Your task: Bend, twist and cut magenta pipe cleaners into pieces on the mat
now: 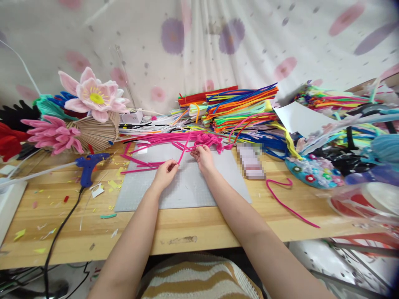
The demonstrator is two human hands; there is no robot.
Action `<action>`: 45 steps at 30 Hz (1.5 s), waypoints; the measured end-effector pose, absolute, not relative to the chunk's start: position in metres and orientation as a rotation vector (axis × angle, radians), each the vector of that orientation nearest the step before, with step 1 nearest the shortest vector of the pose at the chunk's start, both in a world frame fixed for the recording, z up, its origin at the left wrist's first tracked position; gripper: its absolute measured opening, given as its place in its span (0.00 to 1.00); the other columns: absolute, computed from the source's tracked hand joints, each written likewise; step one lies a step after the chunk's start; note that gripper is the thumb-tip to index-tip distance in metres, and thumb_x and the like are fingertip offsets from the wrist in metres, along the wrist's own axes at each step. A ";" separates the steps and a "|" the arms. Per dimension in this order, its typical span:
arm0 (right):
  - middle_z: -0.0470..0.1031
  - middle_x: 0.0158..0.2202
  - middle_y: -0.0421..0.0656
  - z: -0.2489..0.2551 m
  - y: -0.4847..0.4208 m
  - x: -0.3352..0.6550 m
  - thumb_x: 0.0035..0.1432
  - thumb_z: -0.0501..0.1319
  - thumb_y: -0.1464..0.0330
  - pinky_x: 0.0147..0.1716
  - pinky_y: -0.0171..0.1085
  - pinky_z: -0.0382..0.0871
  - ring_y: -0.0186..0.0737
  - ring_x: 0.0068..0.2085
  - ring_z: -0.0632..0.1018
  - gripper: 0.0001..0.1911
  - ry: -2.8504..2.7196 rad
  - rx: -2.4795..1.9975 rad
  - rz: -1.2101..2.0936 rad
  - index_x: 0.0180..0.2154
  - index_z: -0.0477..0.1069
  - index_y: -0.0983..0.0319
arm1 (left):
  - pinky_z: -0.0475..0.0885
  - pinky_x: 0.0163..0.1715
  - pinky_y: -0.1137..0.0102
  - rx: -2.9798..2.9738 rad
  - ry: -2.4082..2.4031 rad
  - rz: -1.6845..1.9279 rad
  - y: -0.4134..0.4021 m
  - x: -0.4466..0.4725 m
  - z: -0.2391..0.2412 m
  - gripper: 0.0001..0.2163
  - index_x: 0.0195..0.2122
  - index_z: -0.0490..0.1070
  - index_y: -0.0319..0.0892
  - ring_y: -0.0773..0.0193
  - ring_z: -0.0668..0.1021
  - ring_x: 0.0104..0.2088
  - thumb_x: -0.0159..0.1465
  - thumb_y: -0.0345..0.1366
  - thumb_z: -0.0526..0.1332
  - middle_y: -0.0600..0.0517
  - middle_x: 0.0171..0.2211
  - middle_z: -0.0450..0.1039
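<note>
My left hand (165, 173) pinches the lower end of a pink pipe cleaner (183, 153) that rises toward the back of the grey cutting mat (187, 187). My right hand (203, 158) has its fingers closed on the pile of pink pipe cleaners (174, 139) at the mat's far edge, close to the same strand. More pink strands lie loose on the mat's left corner. Both forearms reach out over the wooden table (187, 232).
A blue glue gun (89, 166) with a black cord lies left of the mat. Pink fabric flowers (93, 95) and a fan stand at the back left. Stacks of coloured pipe cleaners (240, 108) fill the back. A curved pink strand (286, 199) lies right, near flowered craft pieces (311, 172).
</note>
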State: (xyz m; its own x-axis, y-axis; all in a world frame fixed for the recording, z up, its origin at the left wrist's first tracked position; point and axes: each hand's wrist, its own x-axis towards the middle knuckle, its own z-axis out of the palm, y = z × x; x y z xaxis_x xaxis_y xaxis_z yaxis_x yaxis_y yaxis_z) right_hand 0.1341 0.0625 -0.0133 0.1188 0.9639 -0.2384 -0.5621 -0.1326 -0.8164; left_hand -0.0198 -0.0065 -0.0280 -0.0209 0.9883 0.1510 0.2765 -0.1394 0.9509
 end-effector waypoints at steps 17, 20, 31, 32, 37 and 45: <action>0.65 0.17 0.31 -0.011 0.060 0.131 0.43 0.55 0.74 0.22 0.29 0.68 0.28 0.20 0.70 0.06 -0.574 -1.029 1.371 0.27 0.59 0.61 | 0.66 0.32 0.71 1.604 1.408 1.111 -0.007 -0.021 -0.028 0.07 0.29 0.69 0.41 0.67 0.72 0.27 0.56 0.39 0.56 0.54 0.25 0.70; 0.64 0.16 0.32 -0.008 0.057 0.132 0.43 0.55 0.73 0.17 0.27 0.61 0.27 0.17 0.66 0.06 -0.686 -0.989 1.540 0.28 0.64 0.62 | 0.65 0.30 0.72 1.594 1.382 1.078 -0.008 -0.020 -0.024 0.08 0.29 0.68 0.41 0.68 0.71 0.26 0.57 0.40 0.56 0.54 0.24 0.69; 0.65 0.18 0.33 -0.004 0.041 0.127 0.43 0.61 0.68 0.18 0.29 0.56 0.26 0.18 0.64 0.08 -0.990 -0.749 1.876 0.27 0.63 0.62 | 0.61 0.17 0.75 1.364 1.205 1.021 -0.012 -0.018 -0.015 0.08 0.31 0.66 0.40 0.72 0.66 0.17 0.54 0.40 0.58 0.56 0.21 0.66; 0.65 0.18 0.33 -0.005 0.041 0.126 0.43 0.62 0.67 0.18 0.29 0.56 0.26 0.19 0.65 0.09 -0.996 -0.763 1.860 0.26 0.63 0.62 | 0.63 0.18 0.75 1.341 1.212 1.038 -0.012 -0.017 -0.014 0.10 0.32 0.67 0.40 0.71 0.68 0.18 0.53 0.41 0.60 0.55 0.23 0.68; 0.66 0.20 0.33 -0.011 0.043 0.119 0.43 0.61 0.66 0.21 0.30 0.60 0.28 0.21 0.68 0.10 -1.082 -0.800 1.767 0.25 0.61 0.62 | 0.68 0.18 0.73 1.319 1.392 1.175 -0.012 -0.009 -0.017 0.13 0.32 0.71 0.40 0.67 0.73 0.20 0.53 0.44 0.61 0.52 0.25 0.73; 0.65 0.18 0.33 -0.013 0.044 0.113 0.42 0.60 0.66 0.19 0.29 0.61 0.28 0.20 0.67 0.09 -1.008 -0.943 1.633 0.23 0.60 0.61 | 0.70 0.17 0.71 1.069 1.439 1.470 -0.010 -0.003 -0.010 0.15 0.35 0.73 0.38 0.67 0.74 0.20 0.53 0.45 0.61 0.50 0.29 0.75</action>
State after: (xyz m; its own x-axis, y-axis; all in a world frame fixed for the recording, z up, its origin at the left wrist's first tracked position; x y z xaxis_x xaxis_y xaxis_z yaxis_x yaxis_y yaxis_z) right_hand 0.1130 0.0436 -0.0134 -0.2384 0.9637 -0.1202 -0.3247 -0.1957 -0.9253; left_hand -0.0031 -0.0097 -0.0105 -0.3228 0.9458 0.0359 0.0159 -0.0325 0.9993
